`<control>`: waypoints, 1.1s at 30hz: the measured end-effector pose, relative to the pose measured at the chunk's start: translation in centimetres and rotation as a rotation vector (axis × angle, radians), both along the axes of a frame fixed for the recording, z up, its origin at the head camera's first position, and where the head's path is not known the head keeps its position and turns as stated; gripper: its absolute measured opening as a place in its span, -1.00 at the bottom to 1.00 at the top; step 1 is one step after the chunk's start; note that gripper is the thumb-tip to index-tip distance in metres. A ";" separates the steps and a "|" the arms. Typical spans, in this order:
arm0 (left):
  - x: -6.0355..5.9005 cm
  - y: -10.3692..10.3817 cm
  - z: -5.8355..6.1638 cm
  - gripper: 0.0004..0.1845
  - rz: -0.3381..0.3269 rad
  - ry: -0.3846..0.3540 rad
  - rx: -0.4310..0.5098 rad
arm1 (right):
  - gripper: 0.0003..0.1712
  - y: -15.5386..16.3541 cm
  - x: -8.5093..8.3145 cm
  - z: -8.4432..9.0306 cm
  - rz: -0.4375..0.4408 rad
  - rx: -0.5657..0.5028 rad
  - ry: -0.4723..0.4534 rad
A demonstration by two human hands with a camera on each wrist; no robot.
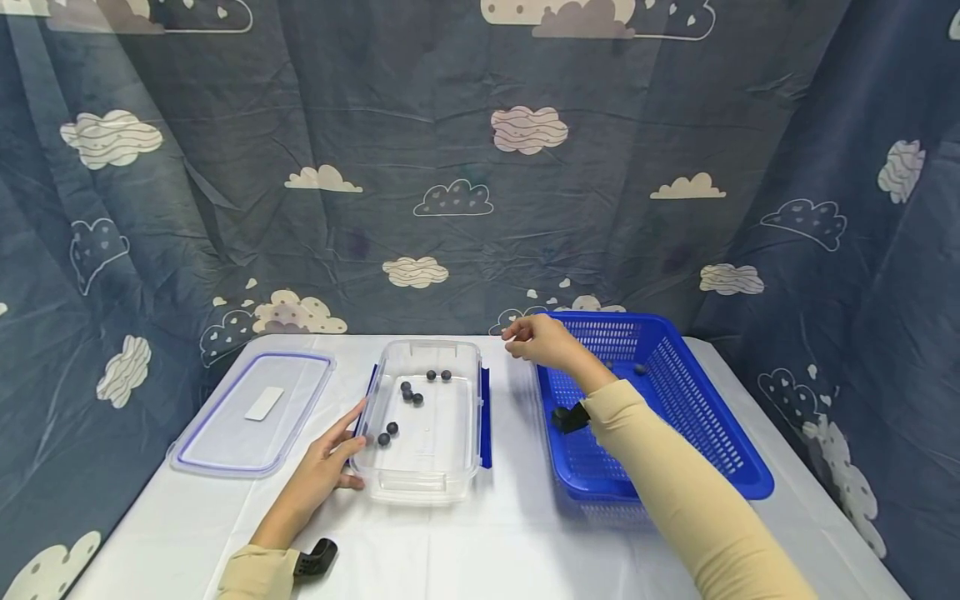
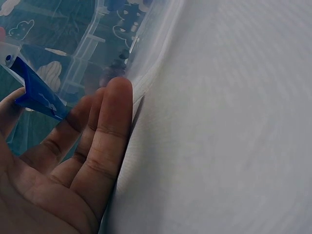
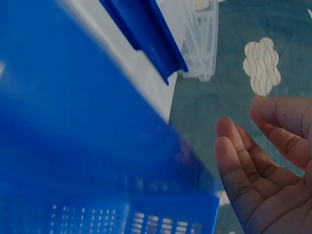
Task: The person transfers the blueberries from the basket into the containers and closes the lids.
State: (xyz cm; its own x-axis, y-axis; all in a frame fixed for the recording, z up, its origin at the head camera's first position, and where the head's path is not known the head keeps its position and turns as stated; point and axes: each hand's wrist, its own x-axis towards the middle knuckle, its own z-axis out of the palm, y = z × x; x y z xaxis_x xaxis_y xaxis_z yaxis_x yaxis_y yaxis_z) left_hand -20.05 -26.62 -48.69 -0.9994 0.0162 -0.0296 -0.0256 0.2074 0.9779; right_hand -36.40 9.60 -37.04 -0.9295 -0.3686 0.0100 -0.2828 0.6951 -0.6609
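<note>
My left hand (image 1: 318, 471) rests against the left side of a clear plastic box (image 1: 438, 487), fingers spread along its wall. In the left wrist view, the fingers (image 2: 111, 131) lie by the box wall and a blue side latch (image 2: 39, 95). Several small dark balls, blueberry-like (image 1: 408, 395), sit on the box floor. Above the left rim of a blue basket (image 1: 720, 433) hovers my right hand (image 1: 551, 342). Its fingers (image 3: 229, 156) are loosely bent, with nothing visible between them. Inside the basket, a dark ball (image 1: 640, 369) shows near the back; the right arm hides part of the interior.
A clear lid with a purple-blue seal (image 1: 225, 408) and a white label (image 1: 264, 403) lies left of the box. White cloth (image 1: 480, 550) covers the table. A dark cloud-print curtain (image 1: 450, 125) hangs behind and at both sides.
</note>
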 end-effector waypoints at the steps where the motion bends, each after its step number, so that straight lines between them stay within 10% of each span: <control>1: 0.0 0.0 0.0 -0.34 0.001 -0.001 0.001 | -0.75 0.3 0.0 0.0 -0.005 -0.004 0.001; 14: -0.2 0.0 -0.2 -0.34 0.015 -0.003 -0.024 | -0.72 4.2 -0.9 -0.9 -0.069 -0.101 -0.011; 33: -0.1 0.2 -0.1 -0.35 0.015 -0.013 -0.023 | -0.66 12.3 -1.8 -3.9 -0.252 0.096 -0.049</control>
State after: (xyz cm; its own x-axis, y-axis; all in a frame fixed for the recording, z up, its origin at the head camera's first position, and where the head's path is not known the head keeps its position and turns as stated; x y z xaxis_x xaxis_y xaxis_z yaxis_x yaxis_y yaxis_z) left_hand -20.11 -26.46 -48.81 -0.9991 0.0007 -0.0425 -0.0412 0.2295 0.9724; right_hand -38.16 21.93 -40.95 -0.9905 -0.1231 -0.0609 -0.0626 0.7998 -0.5970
